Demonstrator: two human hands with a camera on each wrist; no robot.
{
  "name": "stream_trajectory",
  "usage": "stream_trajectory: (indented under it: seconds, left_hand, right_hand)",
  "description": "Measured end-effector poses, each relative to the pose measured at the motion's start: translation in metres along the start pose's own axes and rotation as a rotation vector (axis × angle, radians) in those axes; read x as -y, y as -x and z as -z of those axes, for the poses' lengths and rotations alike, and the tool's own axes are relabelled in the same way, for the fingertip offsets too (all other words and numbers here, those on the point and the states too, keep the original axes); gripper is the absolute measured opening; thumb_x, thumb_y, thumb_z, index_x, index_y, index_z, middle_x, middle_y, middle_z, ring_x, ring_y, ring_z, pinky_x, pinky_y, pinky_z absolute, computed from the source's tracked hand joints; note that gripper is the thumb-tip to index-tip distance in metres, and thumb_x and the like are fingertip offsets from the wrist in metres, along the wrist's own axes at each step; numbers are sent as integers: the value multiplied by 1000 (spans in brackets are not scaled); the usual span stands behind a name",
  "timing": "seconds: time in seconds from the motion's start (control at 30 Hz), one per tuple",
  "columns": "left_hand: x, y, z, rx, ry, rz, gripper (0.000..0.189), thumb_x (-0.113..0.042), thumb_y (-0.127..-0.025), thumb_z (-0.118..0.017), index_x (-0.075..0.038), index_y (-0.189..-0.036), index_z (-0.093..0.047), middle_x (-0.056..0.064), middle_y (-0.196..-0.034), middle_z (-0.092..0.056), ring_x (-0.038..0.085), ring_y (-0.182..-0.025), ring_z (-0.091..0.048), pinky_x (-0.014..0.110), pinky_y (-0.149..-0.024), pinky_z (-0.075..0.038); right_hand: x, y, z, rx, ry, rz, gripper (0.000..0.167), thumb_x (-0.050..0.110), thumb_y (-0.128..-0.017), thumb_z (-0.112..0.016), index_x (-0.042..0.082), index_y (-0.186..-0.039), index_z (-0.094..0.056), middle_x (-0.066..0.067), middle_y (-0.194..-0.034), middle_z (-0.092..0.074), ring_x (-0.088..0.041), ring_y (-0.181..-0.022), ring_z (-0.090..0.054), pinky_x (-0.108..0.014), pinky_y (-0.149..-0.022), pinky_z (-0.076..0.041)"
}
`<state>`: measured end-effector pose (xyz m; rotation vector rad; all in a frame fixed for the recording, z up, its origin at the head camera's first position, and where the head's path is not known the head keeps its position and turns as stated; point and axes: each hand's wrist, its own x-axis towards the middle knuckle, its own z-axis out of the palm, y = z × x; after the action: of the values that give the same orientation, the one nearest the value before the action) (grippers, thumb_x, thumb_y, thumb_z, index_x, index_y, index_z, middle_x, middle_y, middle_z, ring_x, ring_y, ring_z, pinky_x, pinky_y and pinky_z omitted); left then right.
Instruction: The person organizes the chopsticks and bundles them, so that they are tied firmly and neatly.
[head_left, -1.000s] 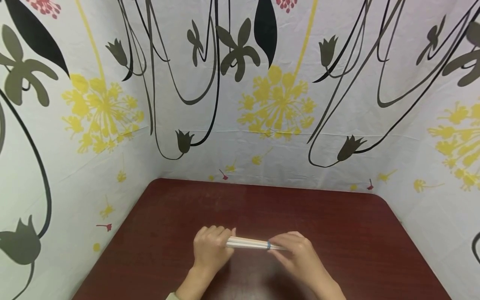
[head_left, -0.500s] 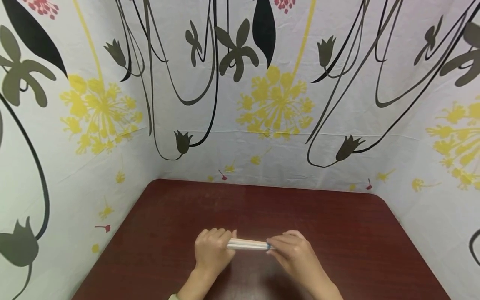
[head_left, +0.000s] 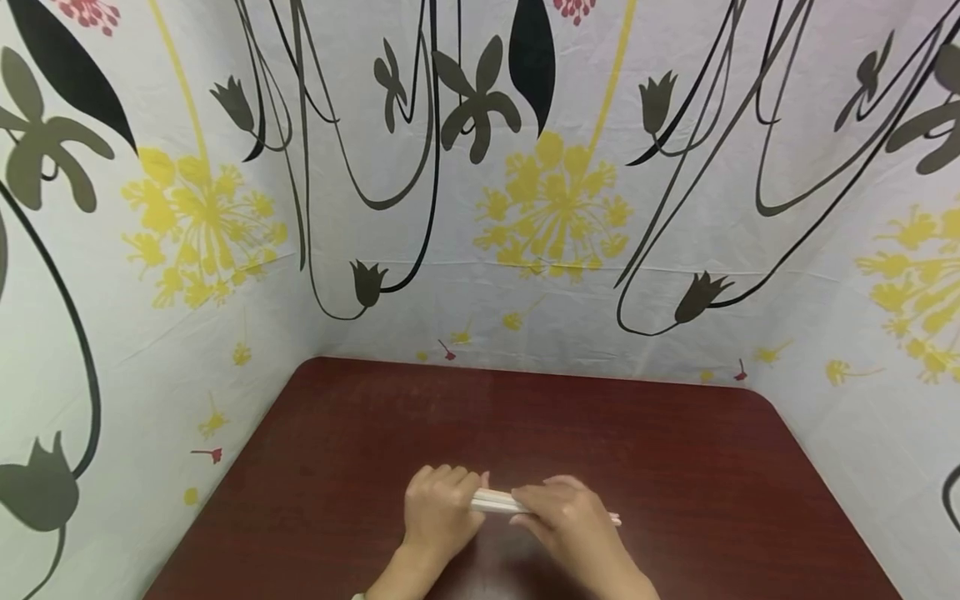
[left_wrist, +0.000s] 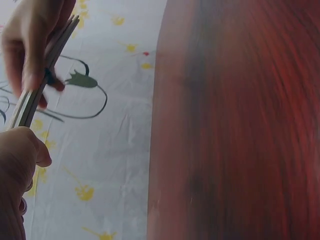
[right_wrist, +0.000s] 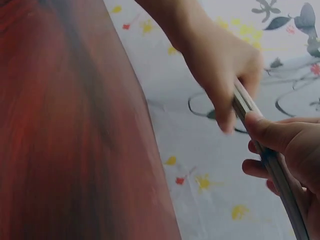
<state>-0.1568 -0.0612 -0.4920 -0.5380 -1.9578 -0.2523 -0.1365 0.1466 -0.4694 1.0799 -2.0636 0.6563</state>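
Note:
A bundle of pale chopsticks is held slightly aslant above the table, between both hands. My left hand grips its left end, fingers curled round it. Farther along, my right hand pinches the bundle between thumb and fingers, and thin tips stick out past it on the right. A blue band circles the sticks at the right hand's fingers in the right wrist view; in the head view that hand hides it. The left wrist view also has the chopsticks running from one hand to the other.
The dark red-brown table lies beneath both hands. White cloth printed with flowers and stems hangs behind the table and along its sides.
Both hands have come closer together, the left shifting right and the right shifting left along the chopsticks. The blue band has gone behind the right hand, and tips now show past it.

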Motion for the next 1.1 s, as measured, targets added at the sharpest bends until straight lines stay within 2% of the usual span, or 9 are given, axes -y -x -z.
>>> stream_trajectory:
  seconds: [0.13,0.23,0.4,0.57,0.77,0.93,1.1]
  left_hand:
    - [-3,1,0,4,7,-14,41,-20,-89,-50,-19,-49,-53,-9,-46,-52,8,-38,-35,19,-43,-20]
    - [0,1,1,-1,0,-3,41,-21,-90,-49,-18,-49,-52,-8,-46,-51,10,-39,-36,21,-43,-22]
    - [11,-1,2,-2,-6,12,43,-21,-92,-49,-17,-50,-51,-7,-46,-48,11,-39,-35,23,-43,-23]
    - [18,-1,3,8,-6,30,44,-22,-93,-48,-17,-49,-53,-8,-46,-51,9,-39,-33,21,-43,-21]
    - [16,-2,3,3,4,48,43,-21,-91,-50,-18,-48,-51,-8,-45,-50,8,-39,-32,21,-44,-22]
    - [13,-3,4,-8,2,51,46,-21,-93,-48,-19,-47,-46,-8,-44,-48,8,-39,-31,21,-43,-22]
    - [12,-3,4,-13,-7,55,48,-22,-95,-47,-18,-47,-49,-8,-45,-49,9,-38,-33,22,-43,-24]
  right_hand:
    - [7,-2,-3,70,-11,-26,34,19,-69,-87,12,-101,-76,7,-91,-75,-9,-79,-70,-25,-75,-56]
    - [6,-1,0,99,-14,-73,39,19,-67,-89,10,-103,-76,5,-94,-75,-10,-82,-71,-24,-75,-56]
    - [-3,1,11,84,-54,-121,41,14,-67,-90,7,-105,-75,0,-96,-76,-12,-83,-73,-22,-75,-56]
    - [-11,4,15,55,-60,-88,37,9,-69,-88,9,-104,-76,2,-95,-76,-13,-83,-73,-25,-76,-56]
    - [-10,4,13,52,8,-95,31,15,-72,-86,14,-102,-78,7,-94,-76,-11,-81,-72,-32,-75,-56]
    - [-7,2,13,58,27,-105,25,24,-80,-81,14,-102,-80,7,-94,-77,-11,-81,-72,-32,-75,-56]
    - [-5,-2,12,12,64,-44,25,26,-80,-80,12,-101,-80,4,-94,-77,-13,-80,-72,-33,-75,-56]
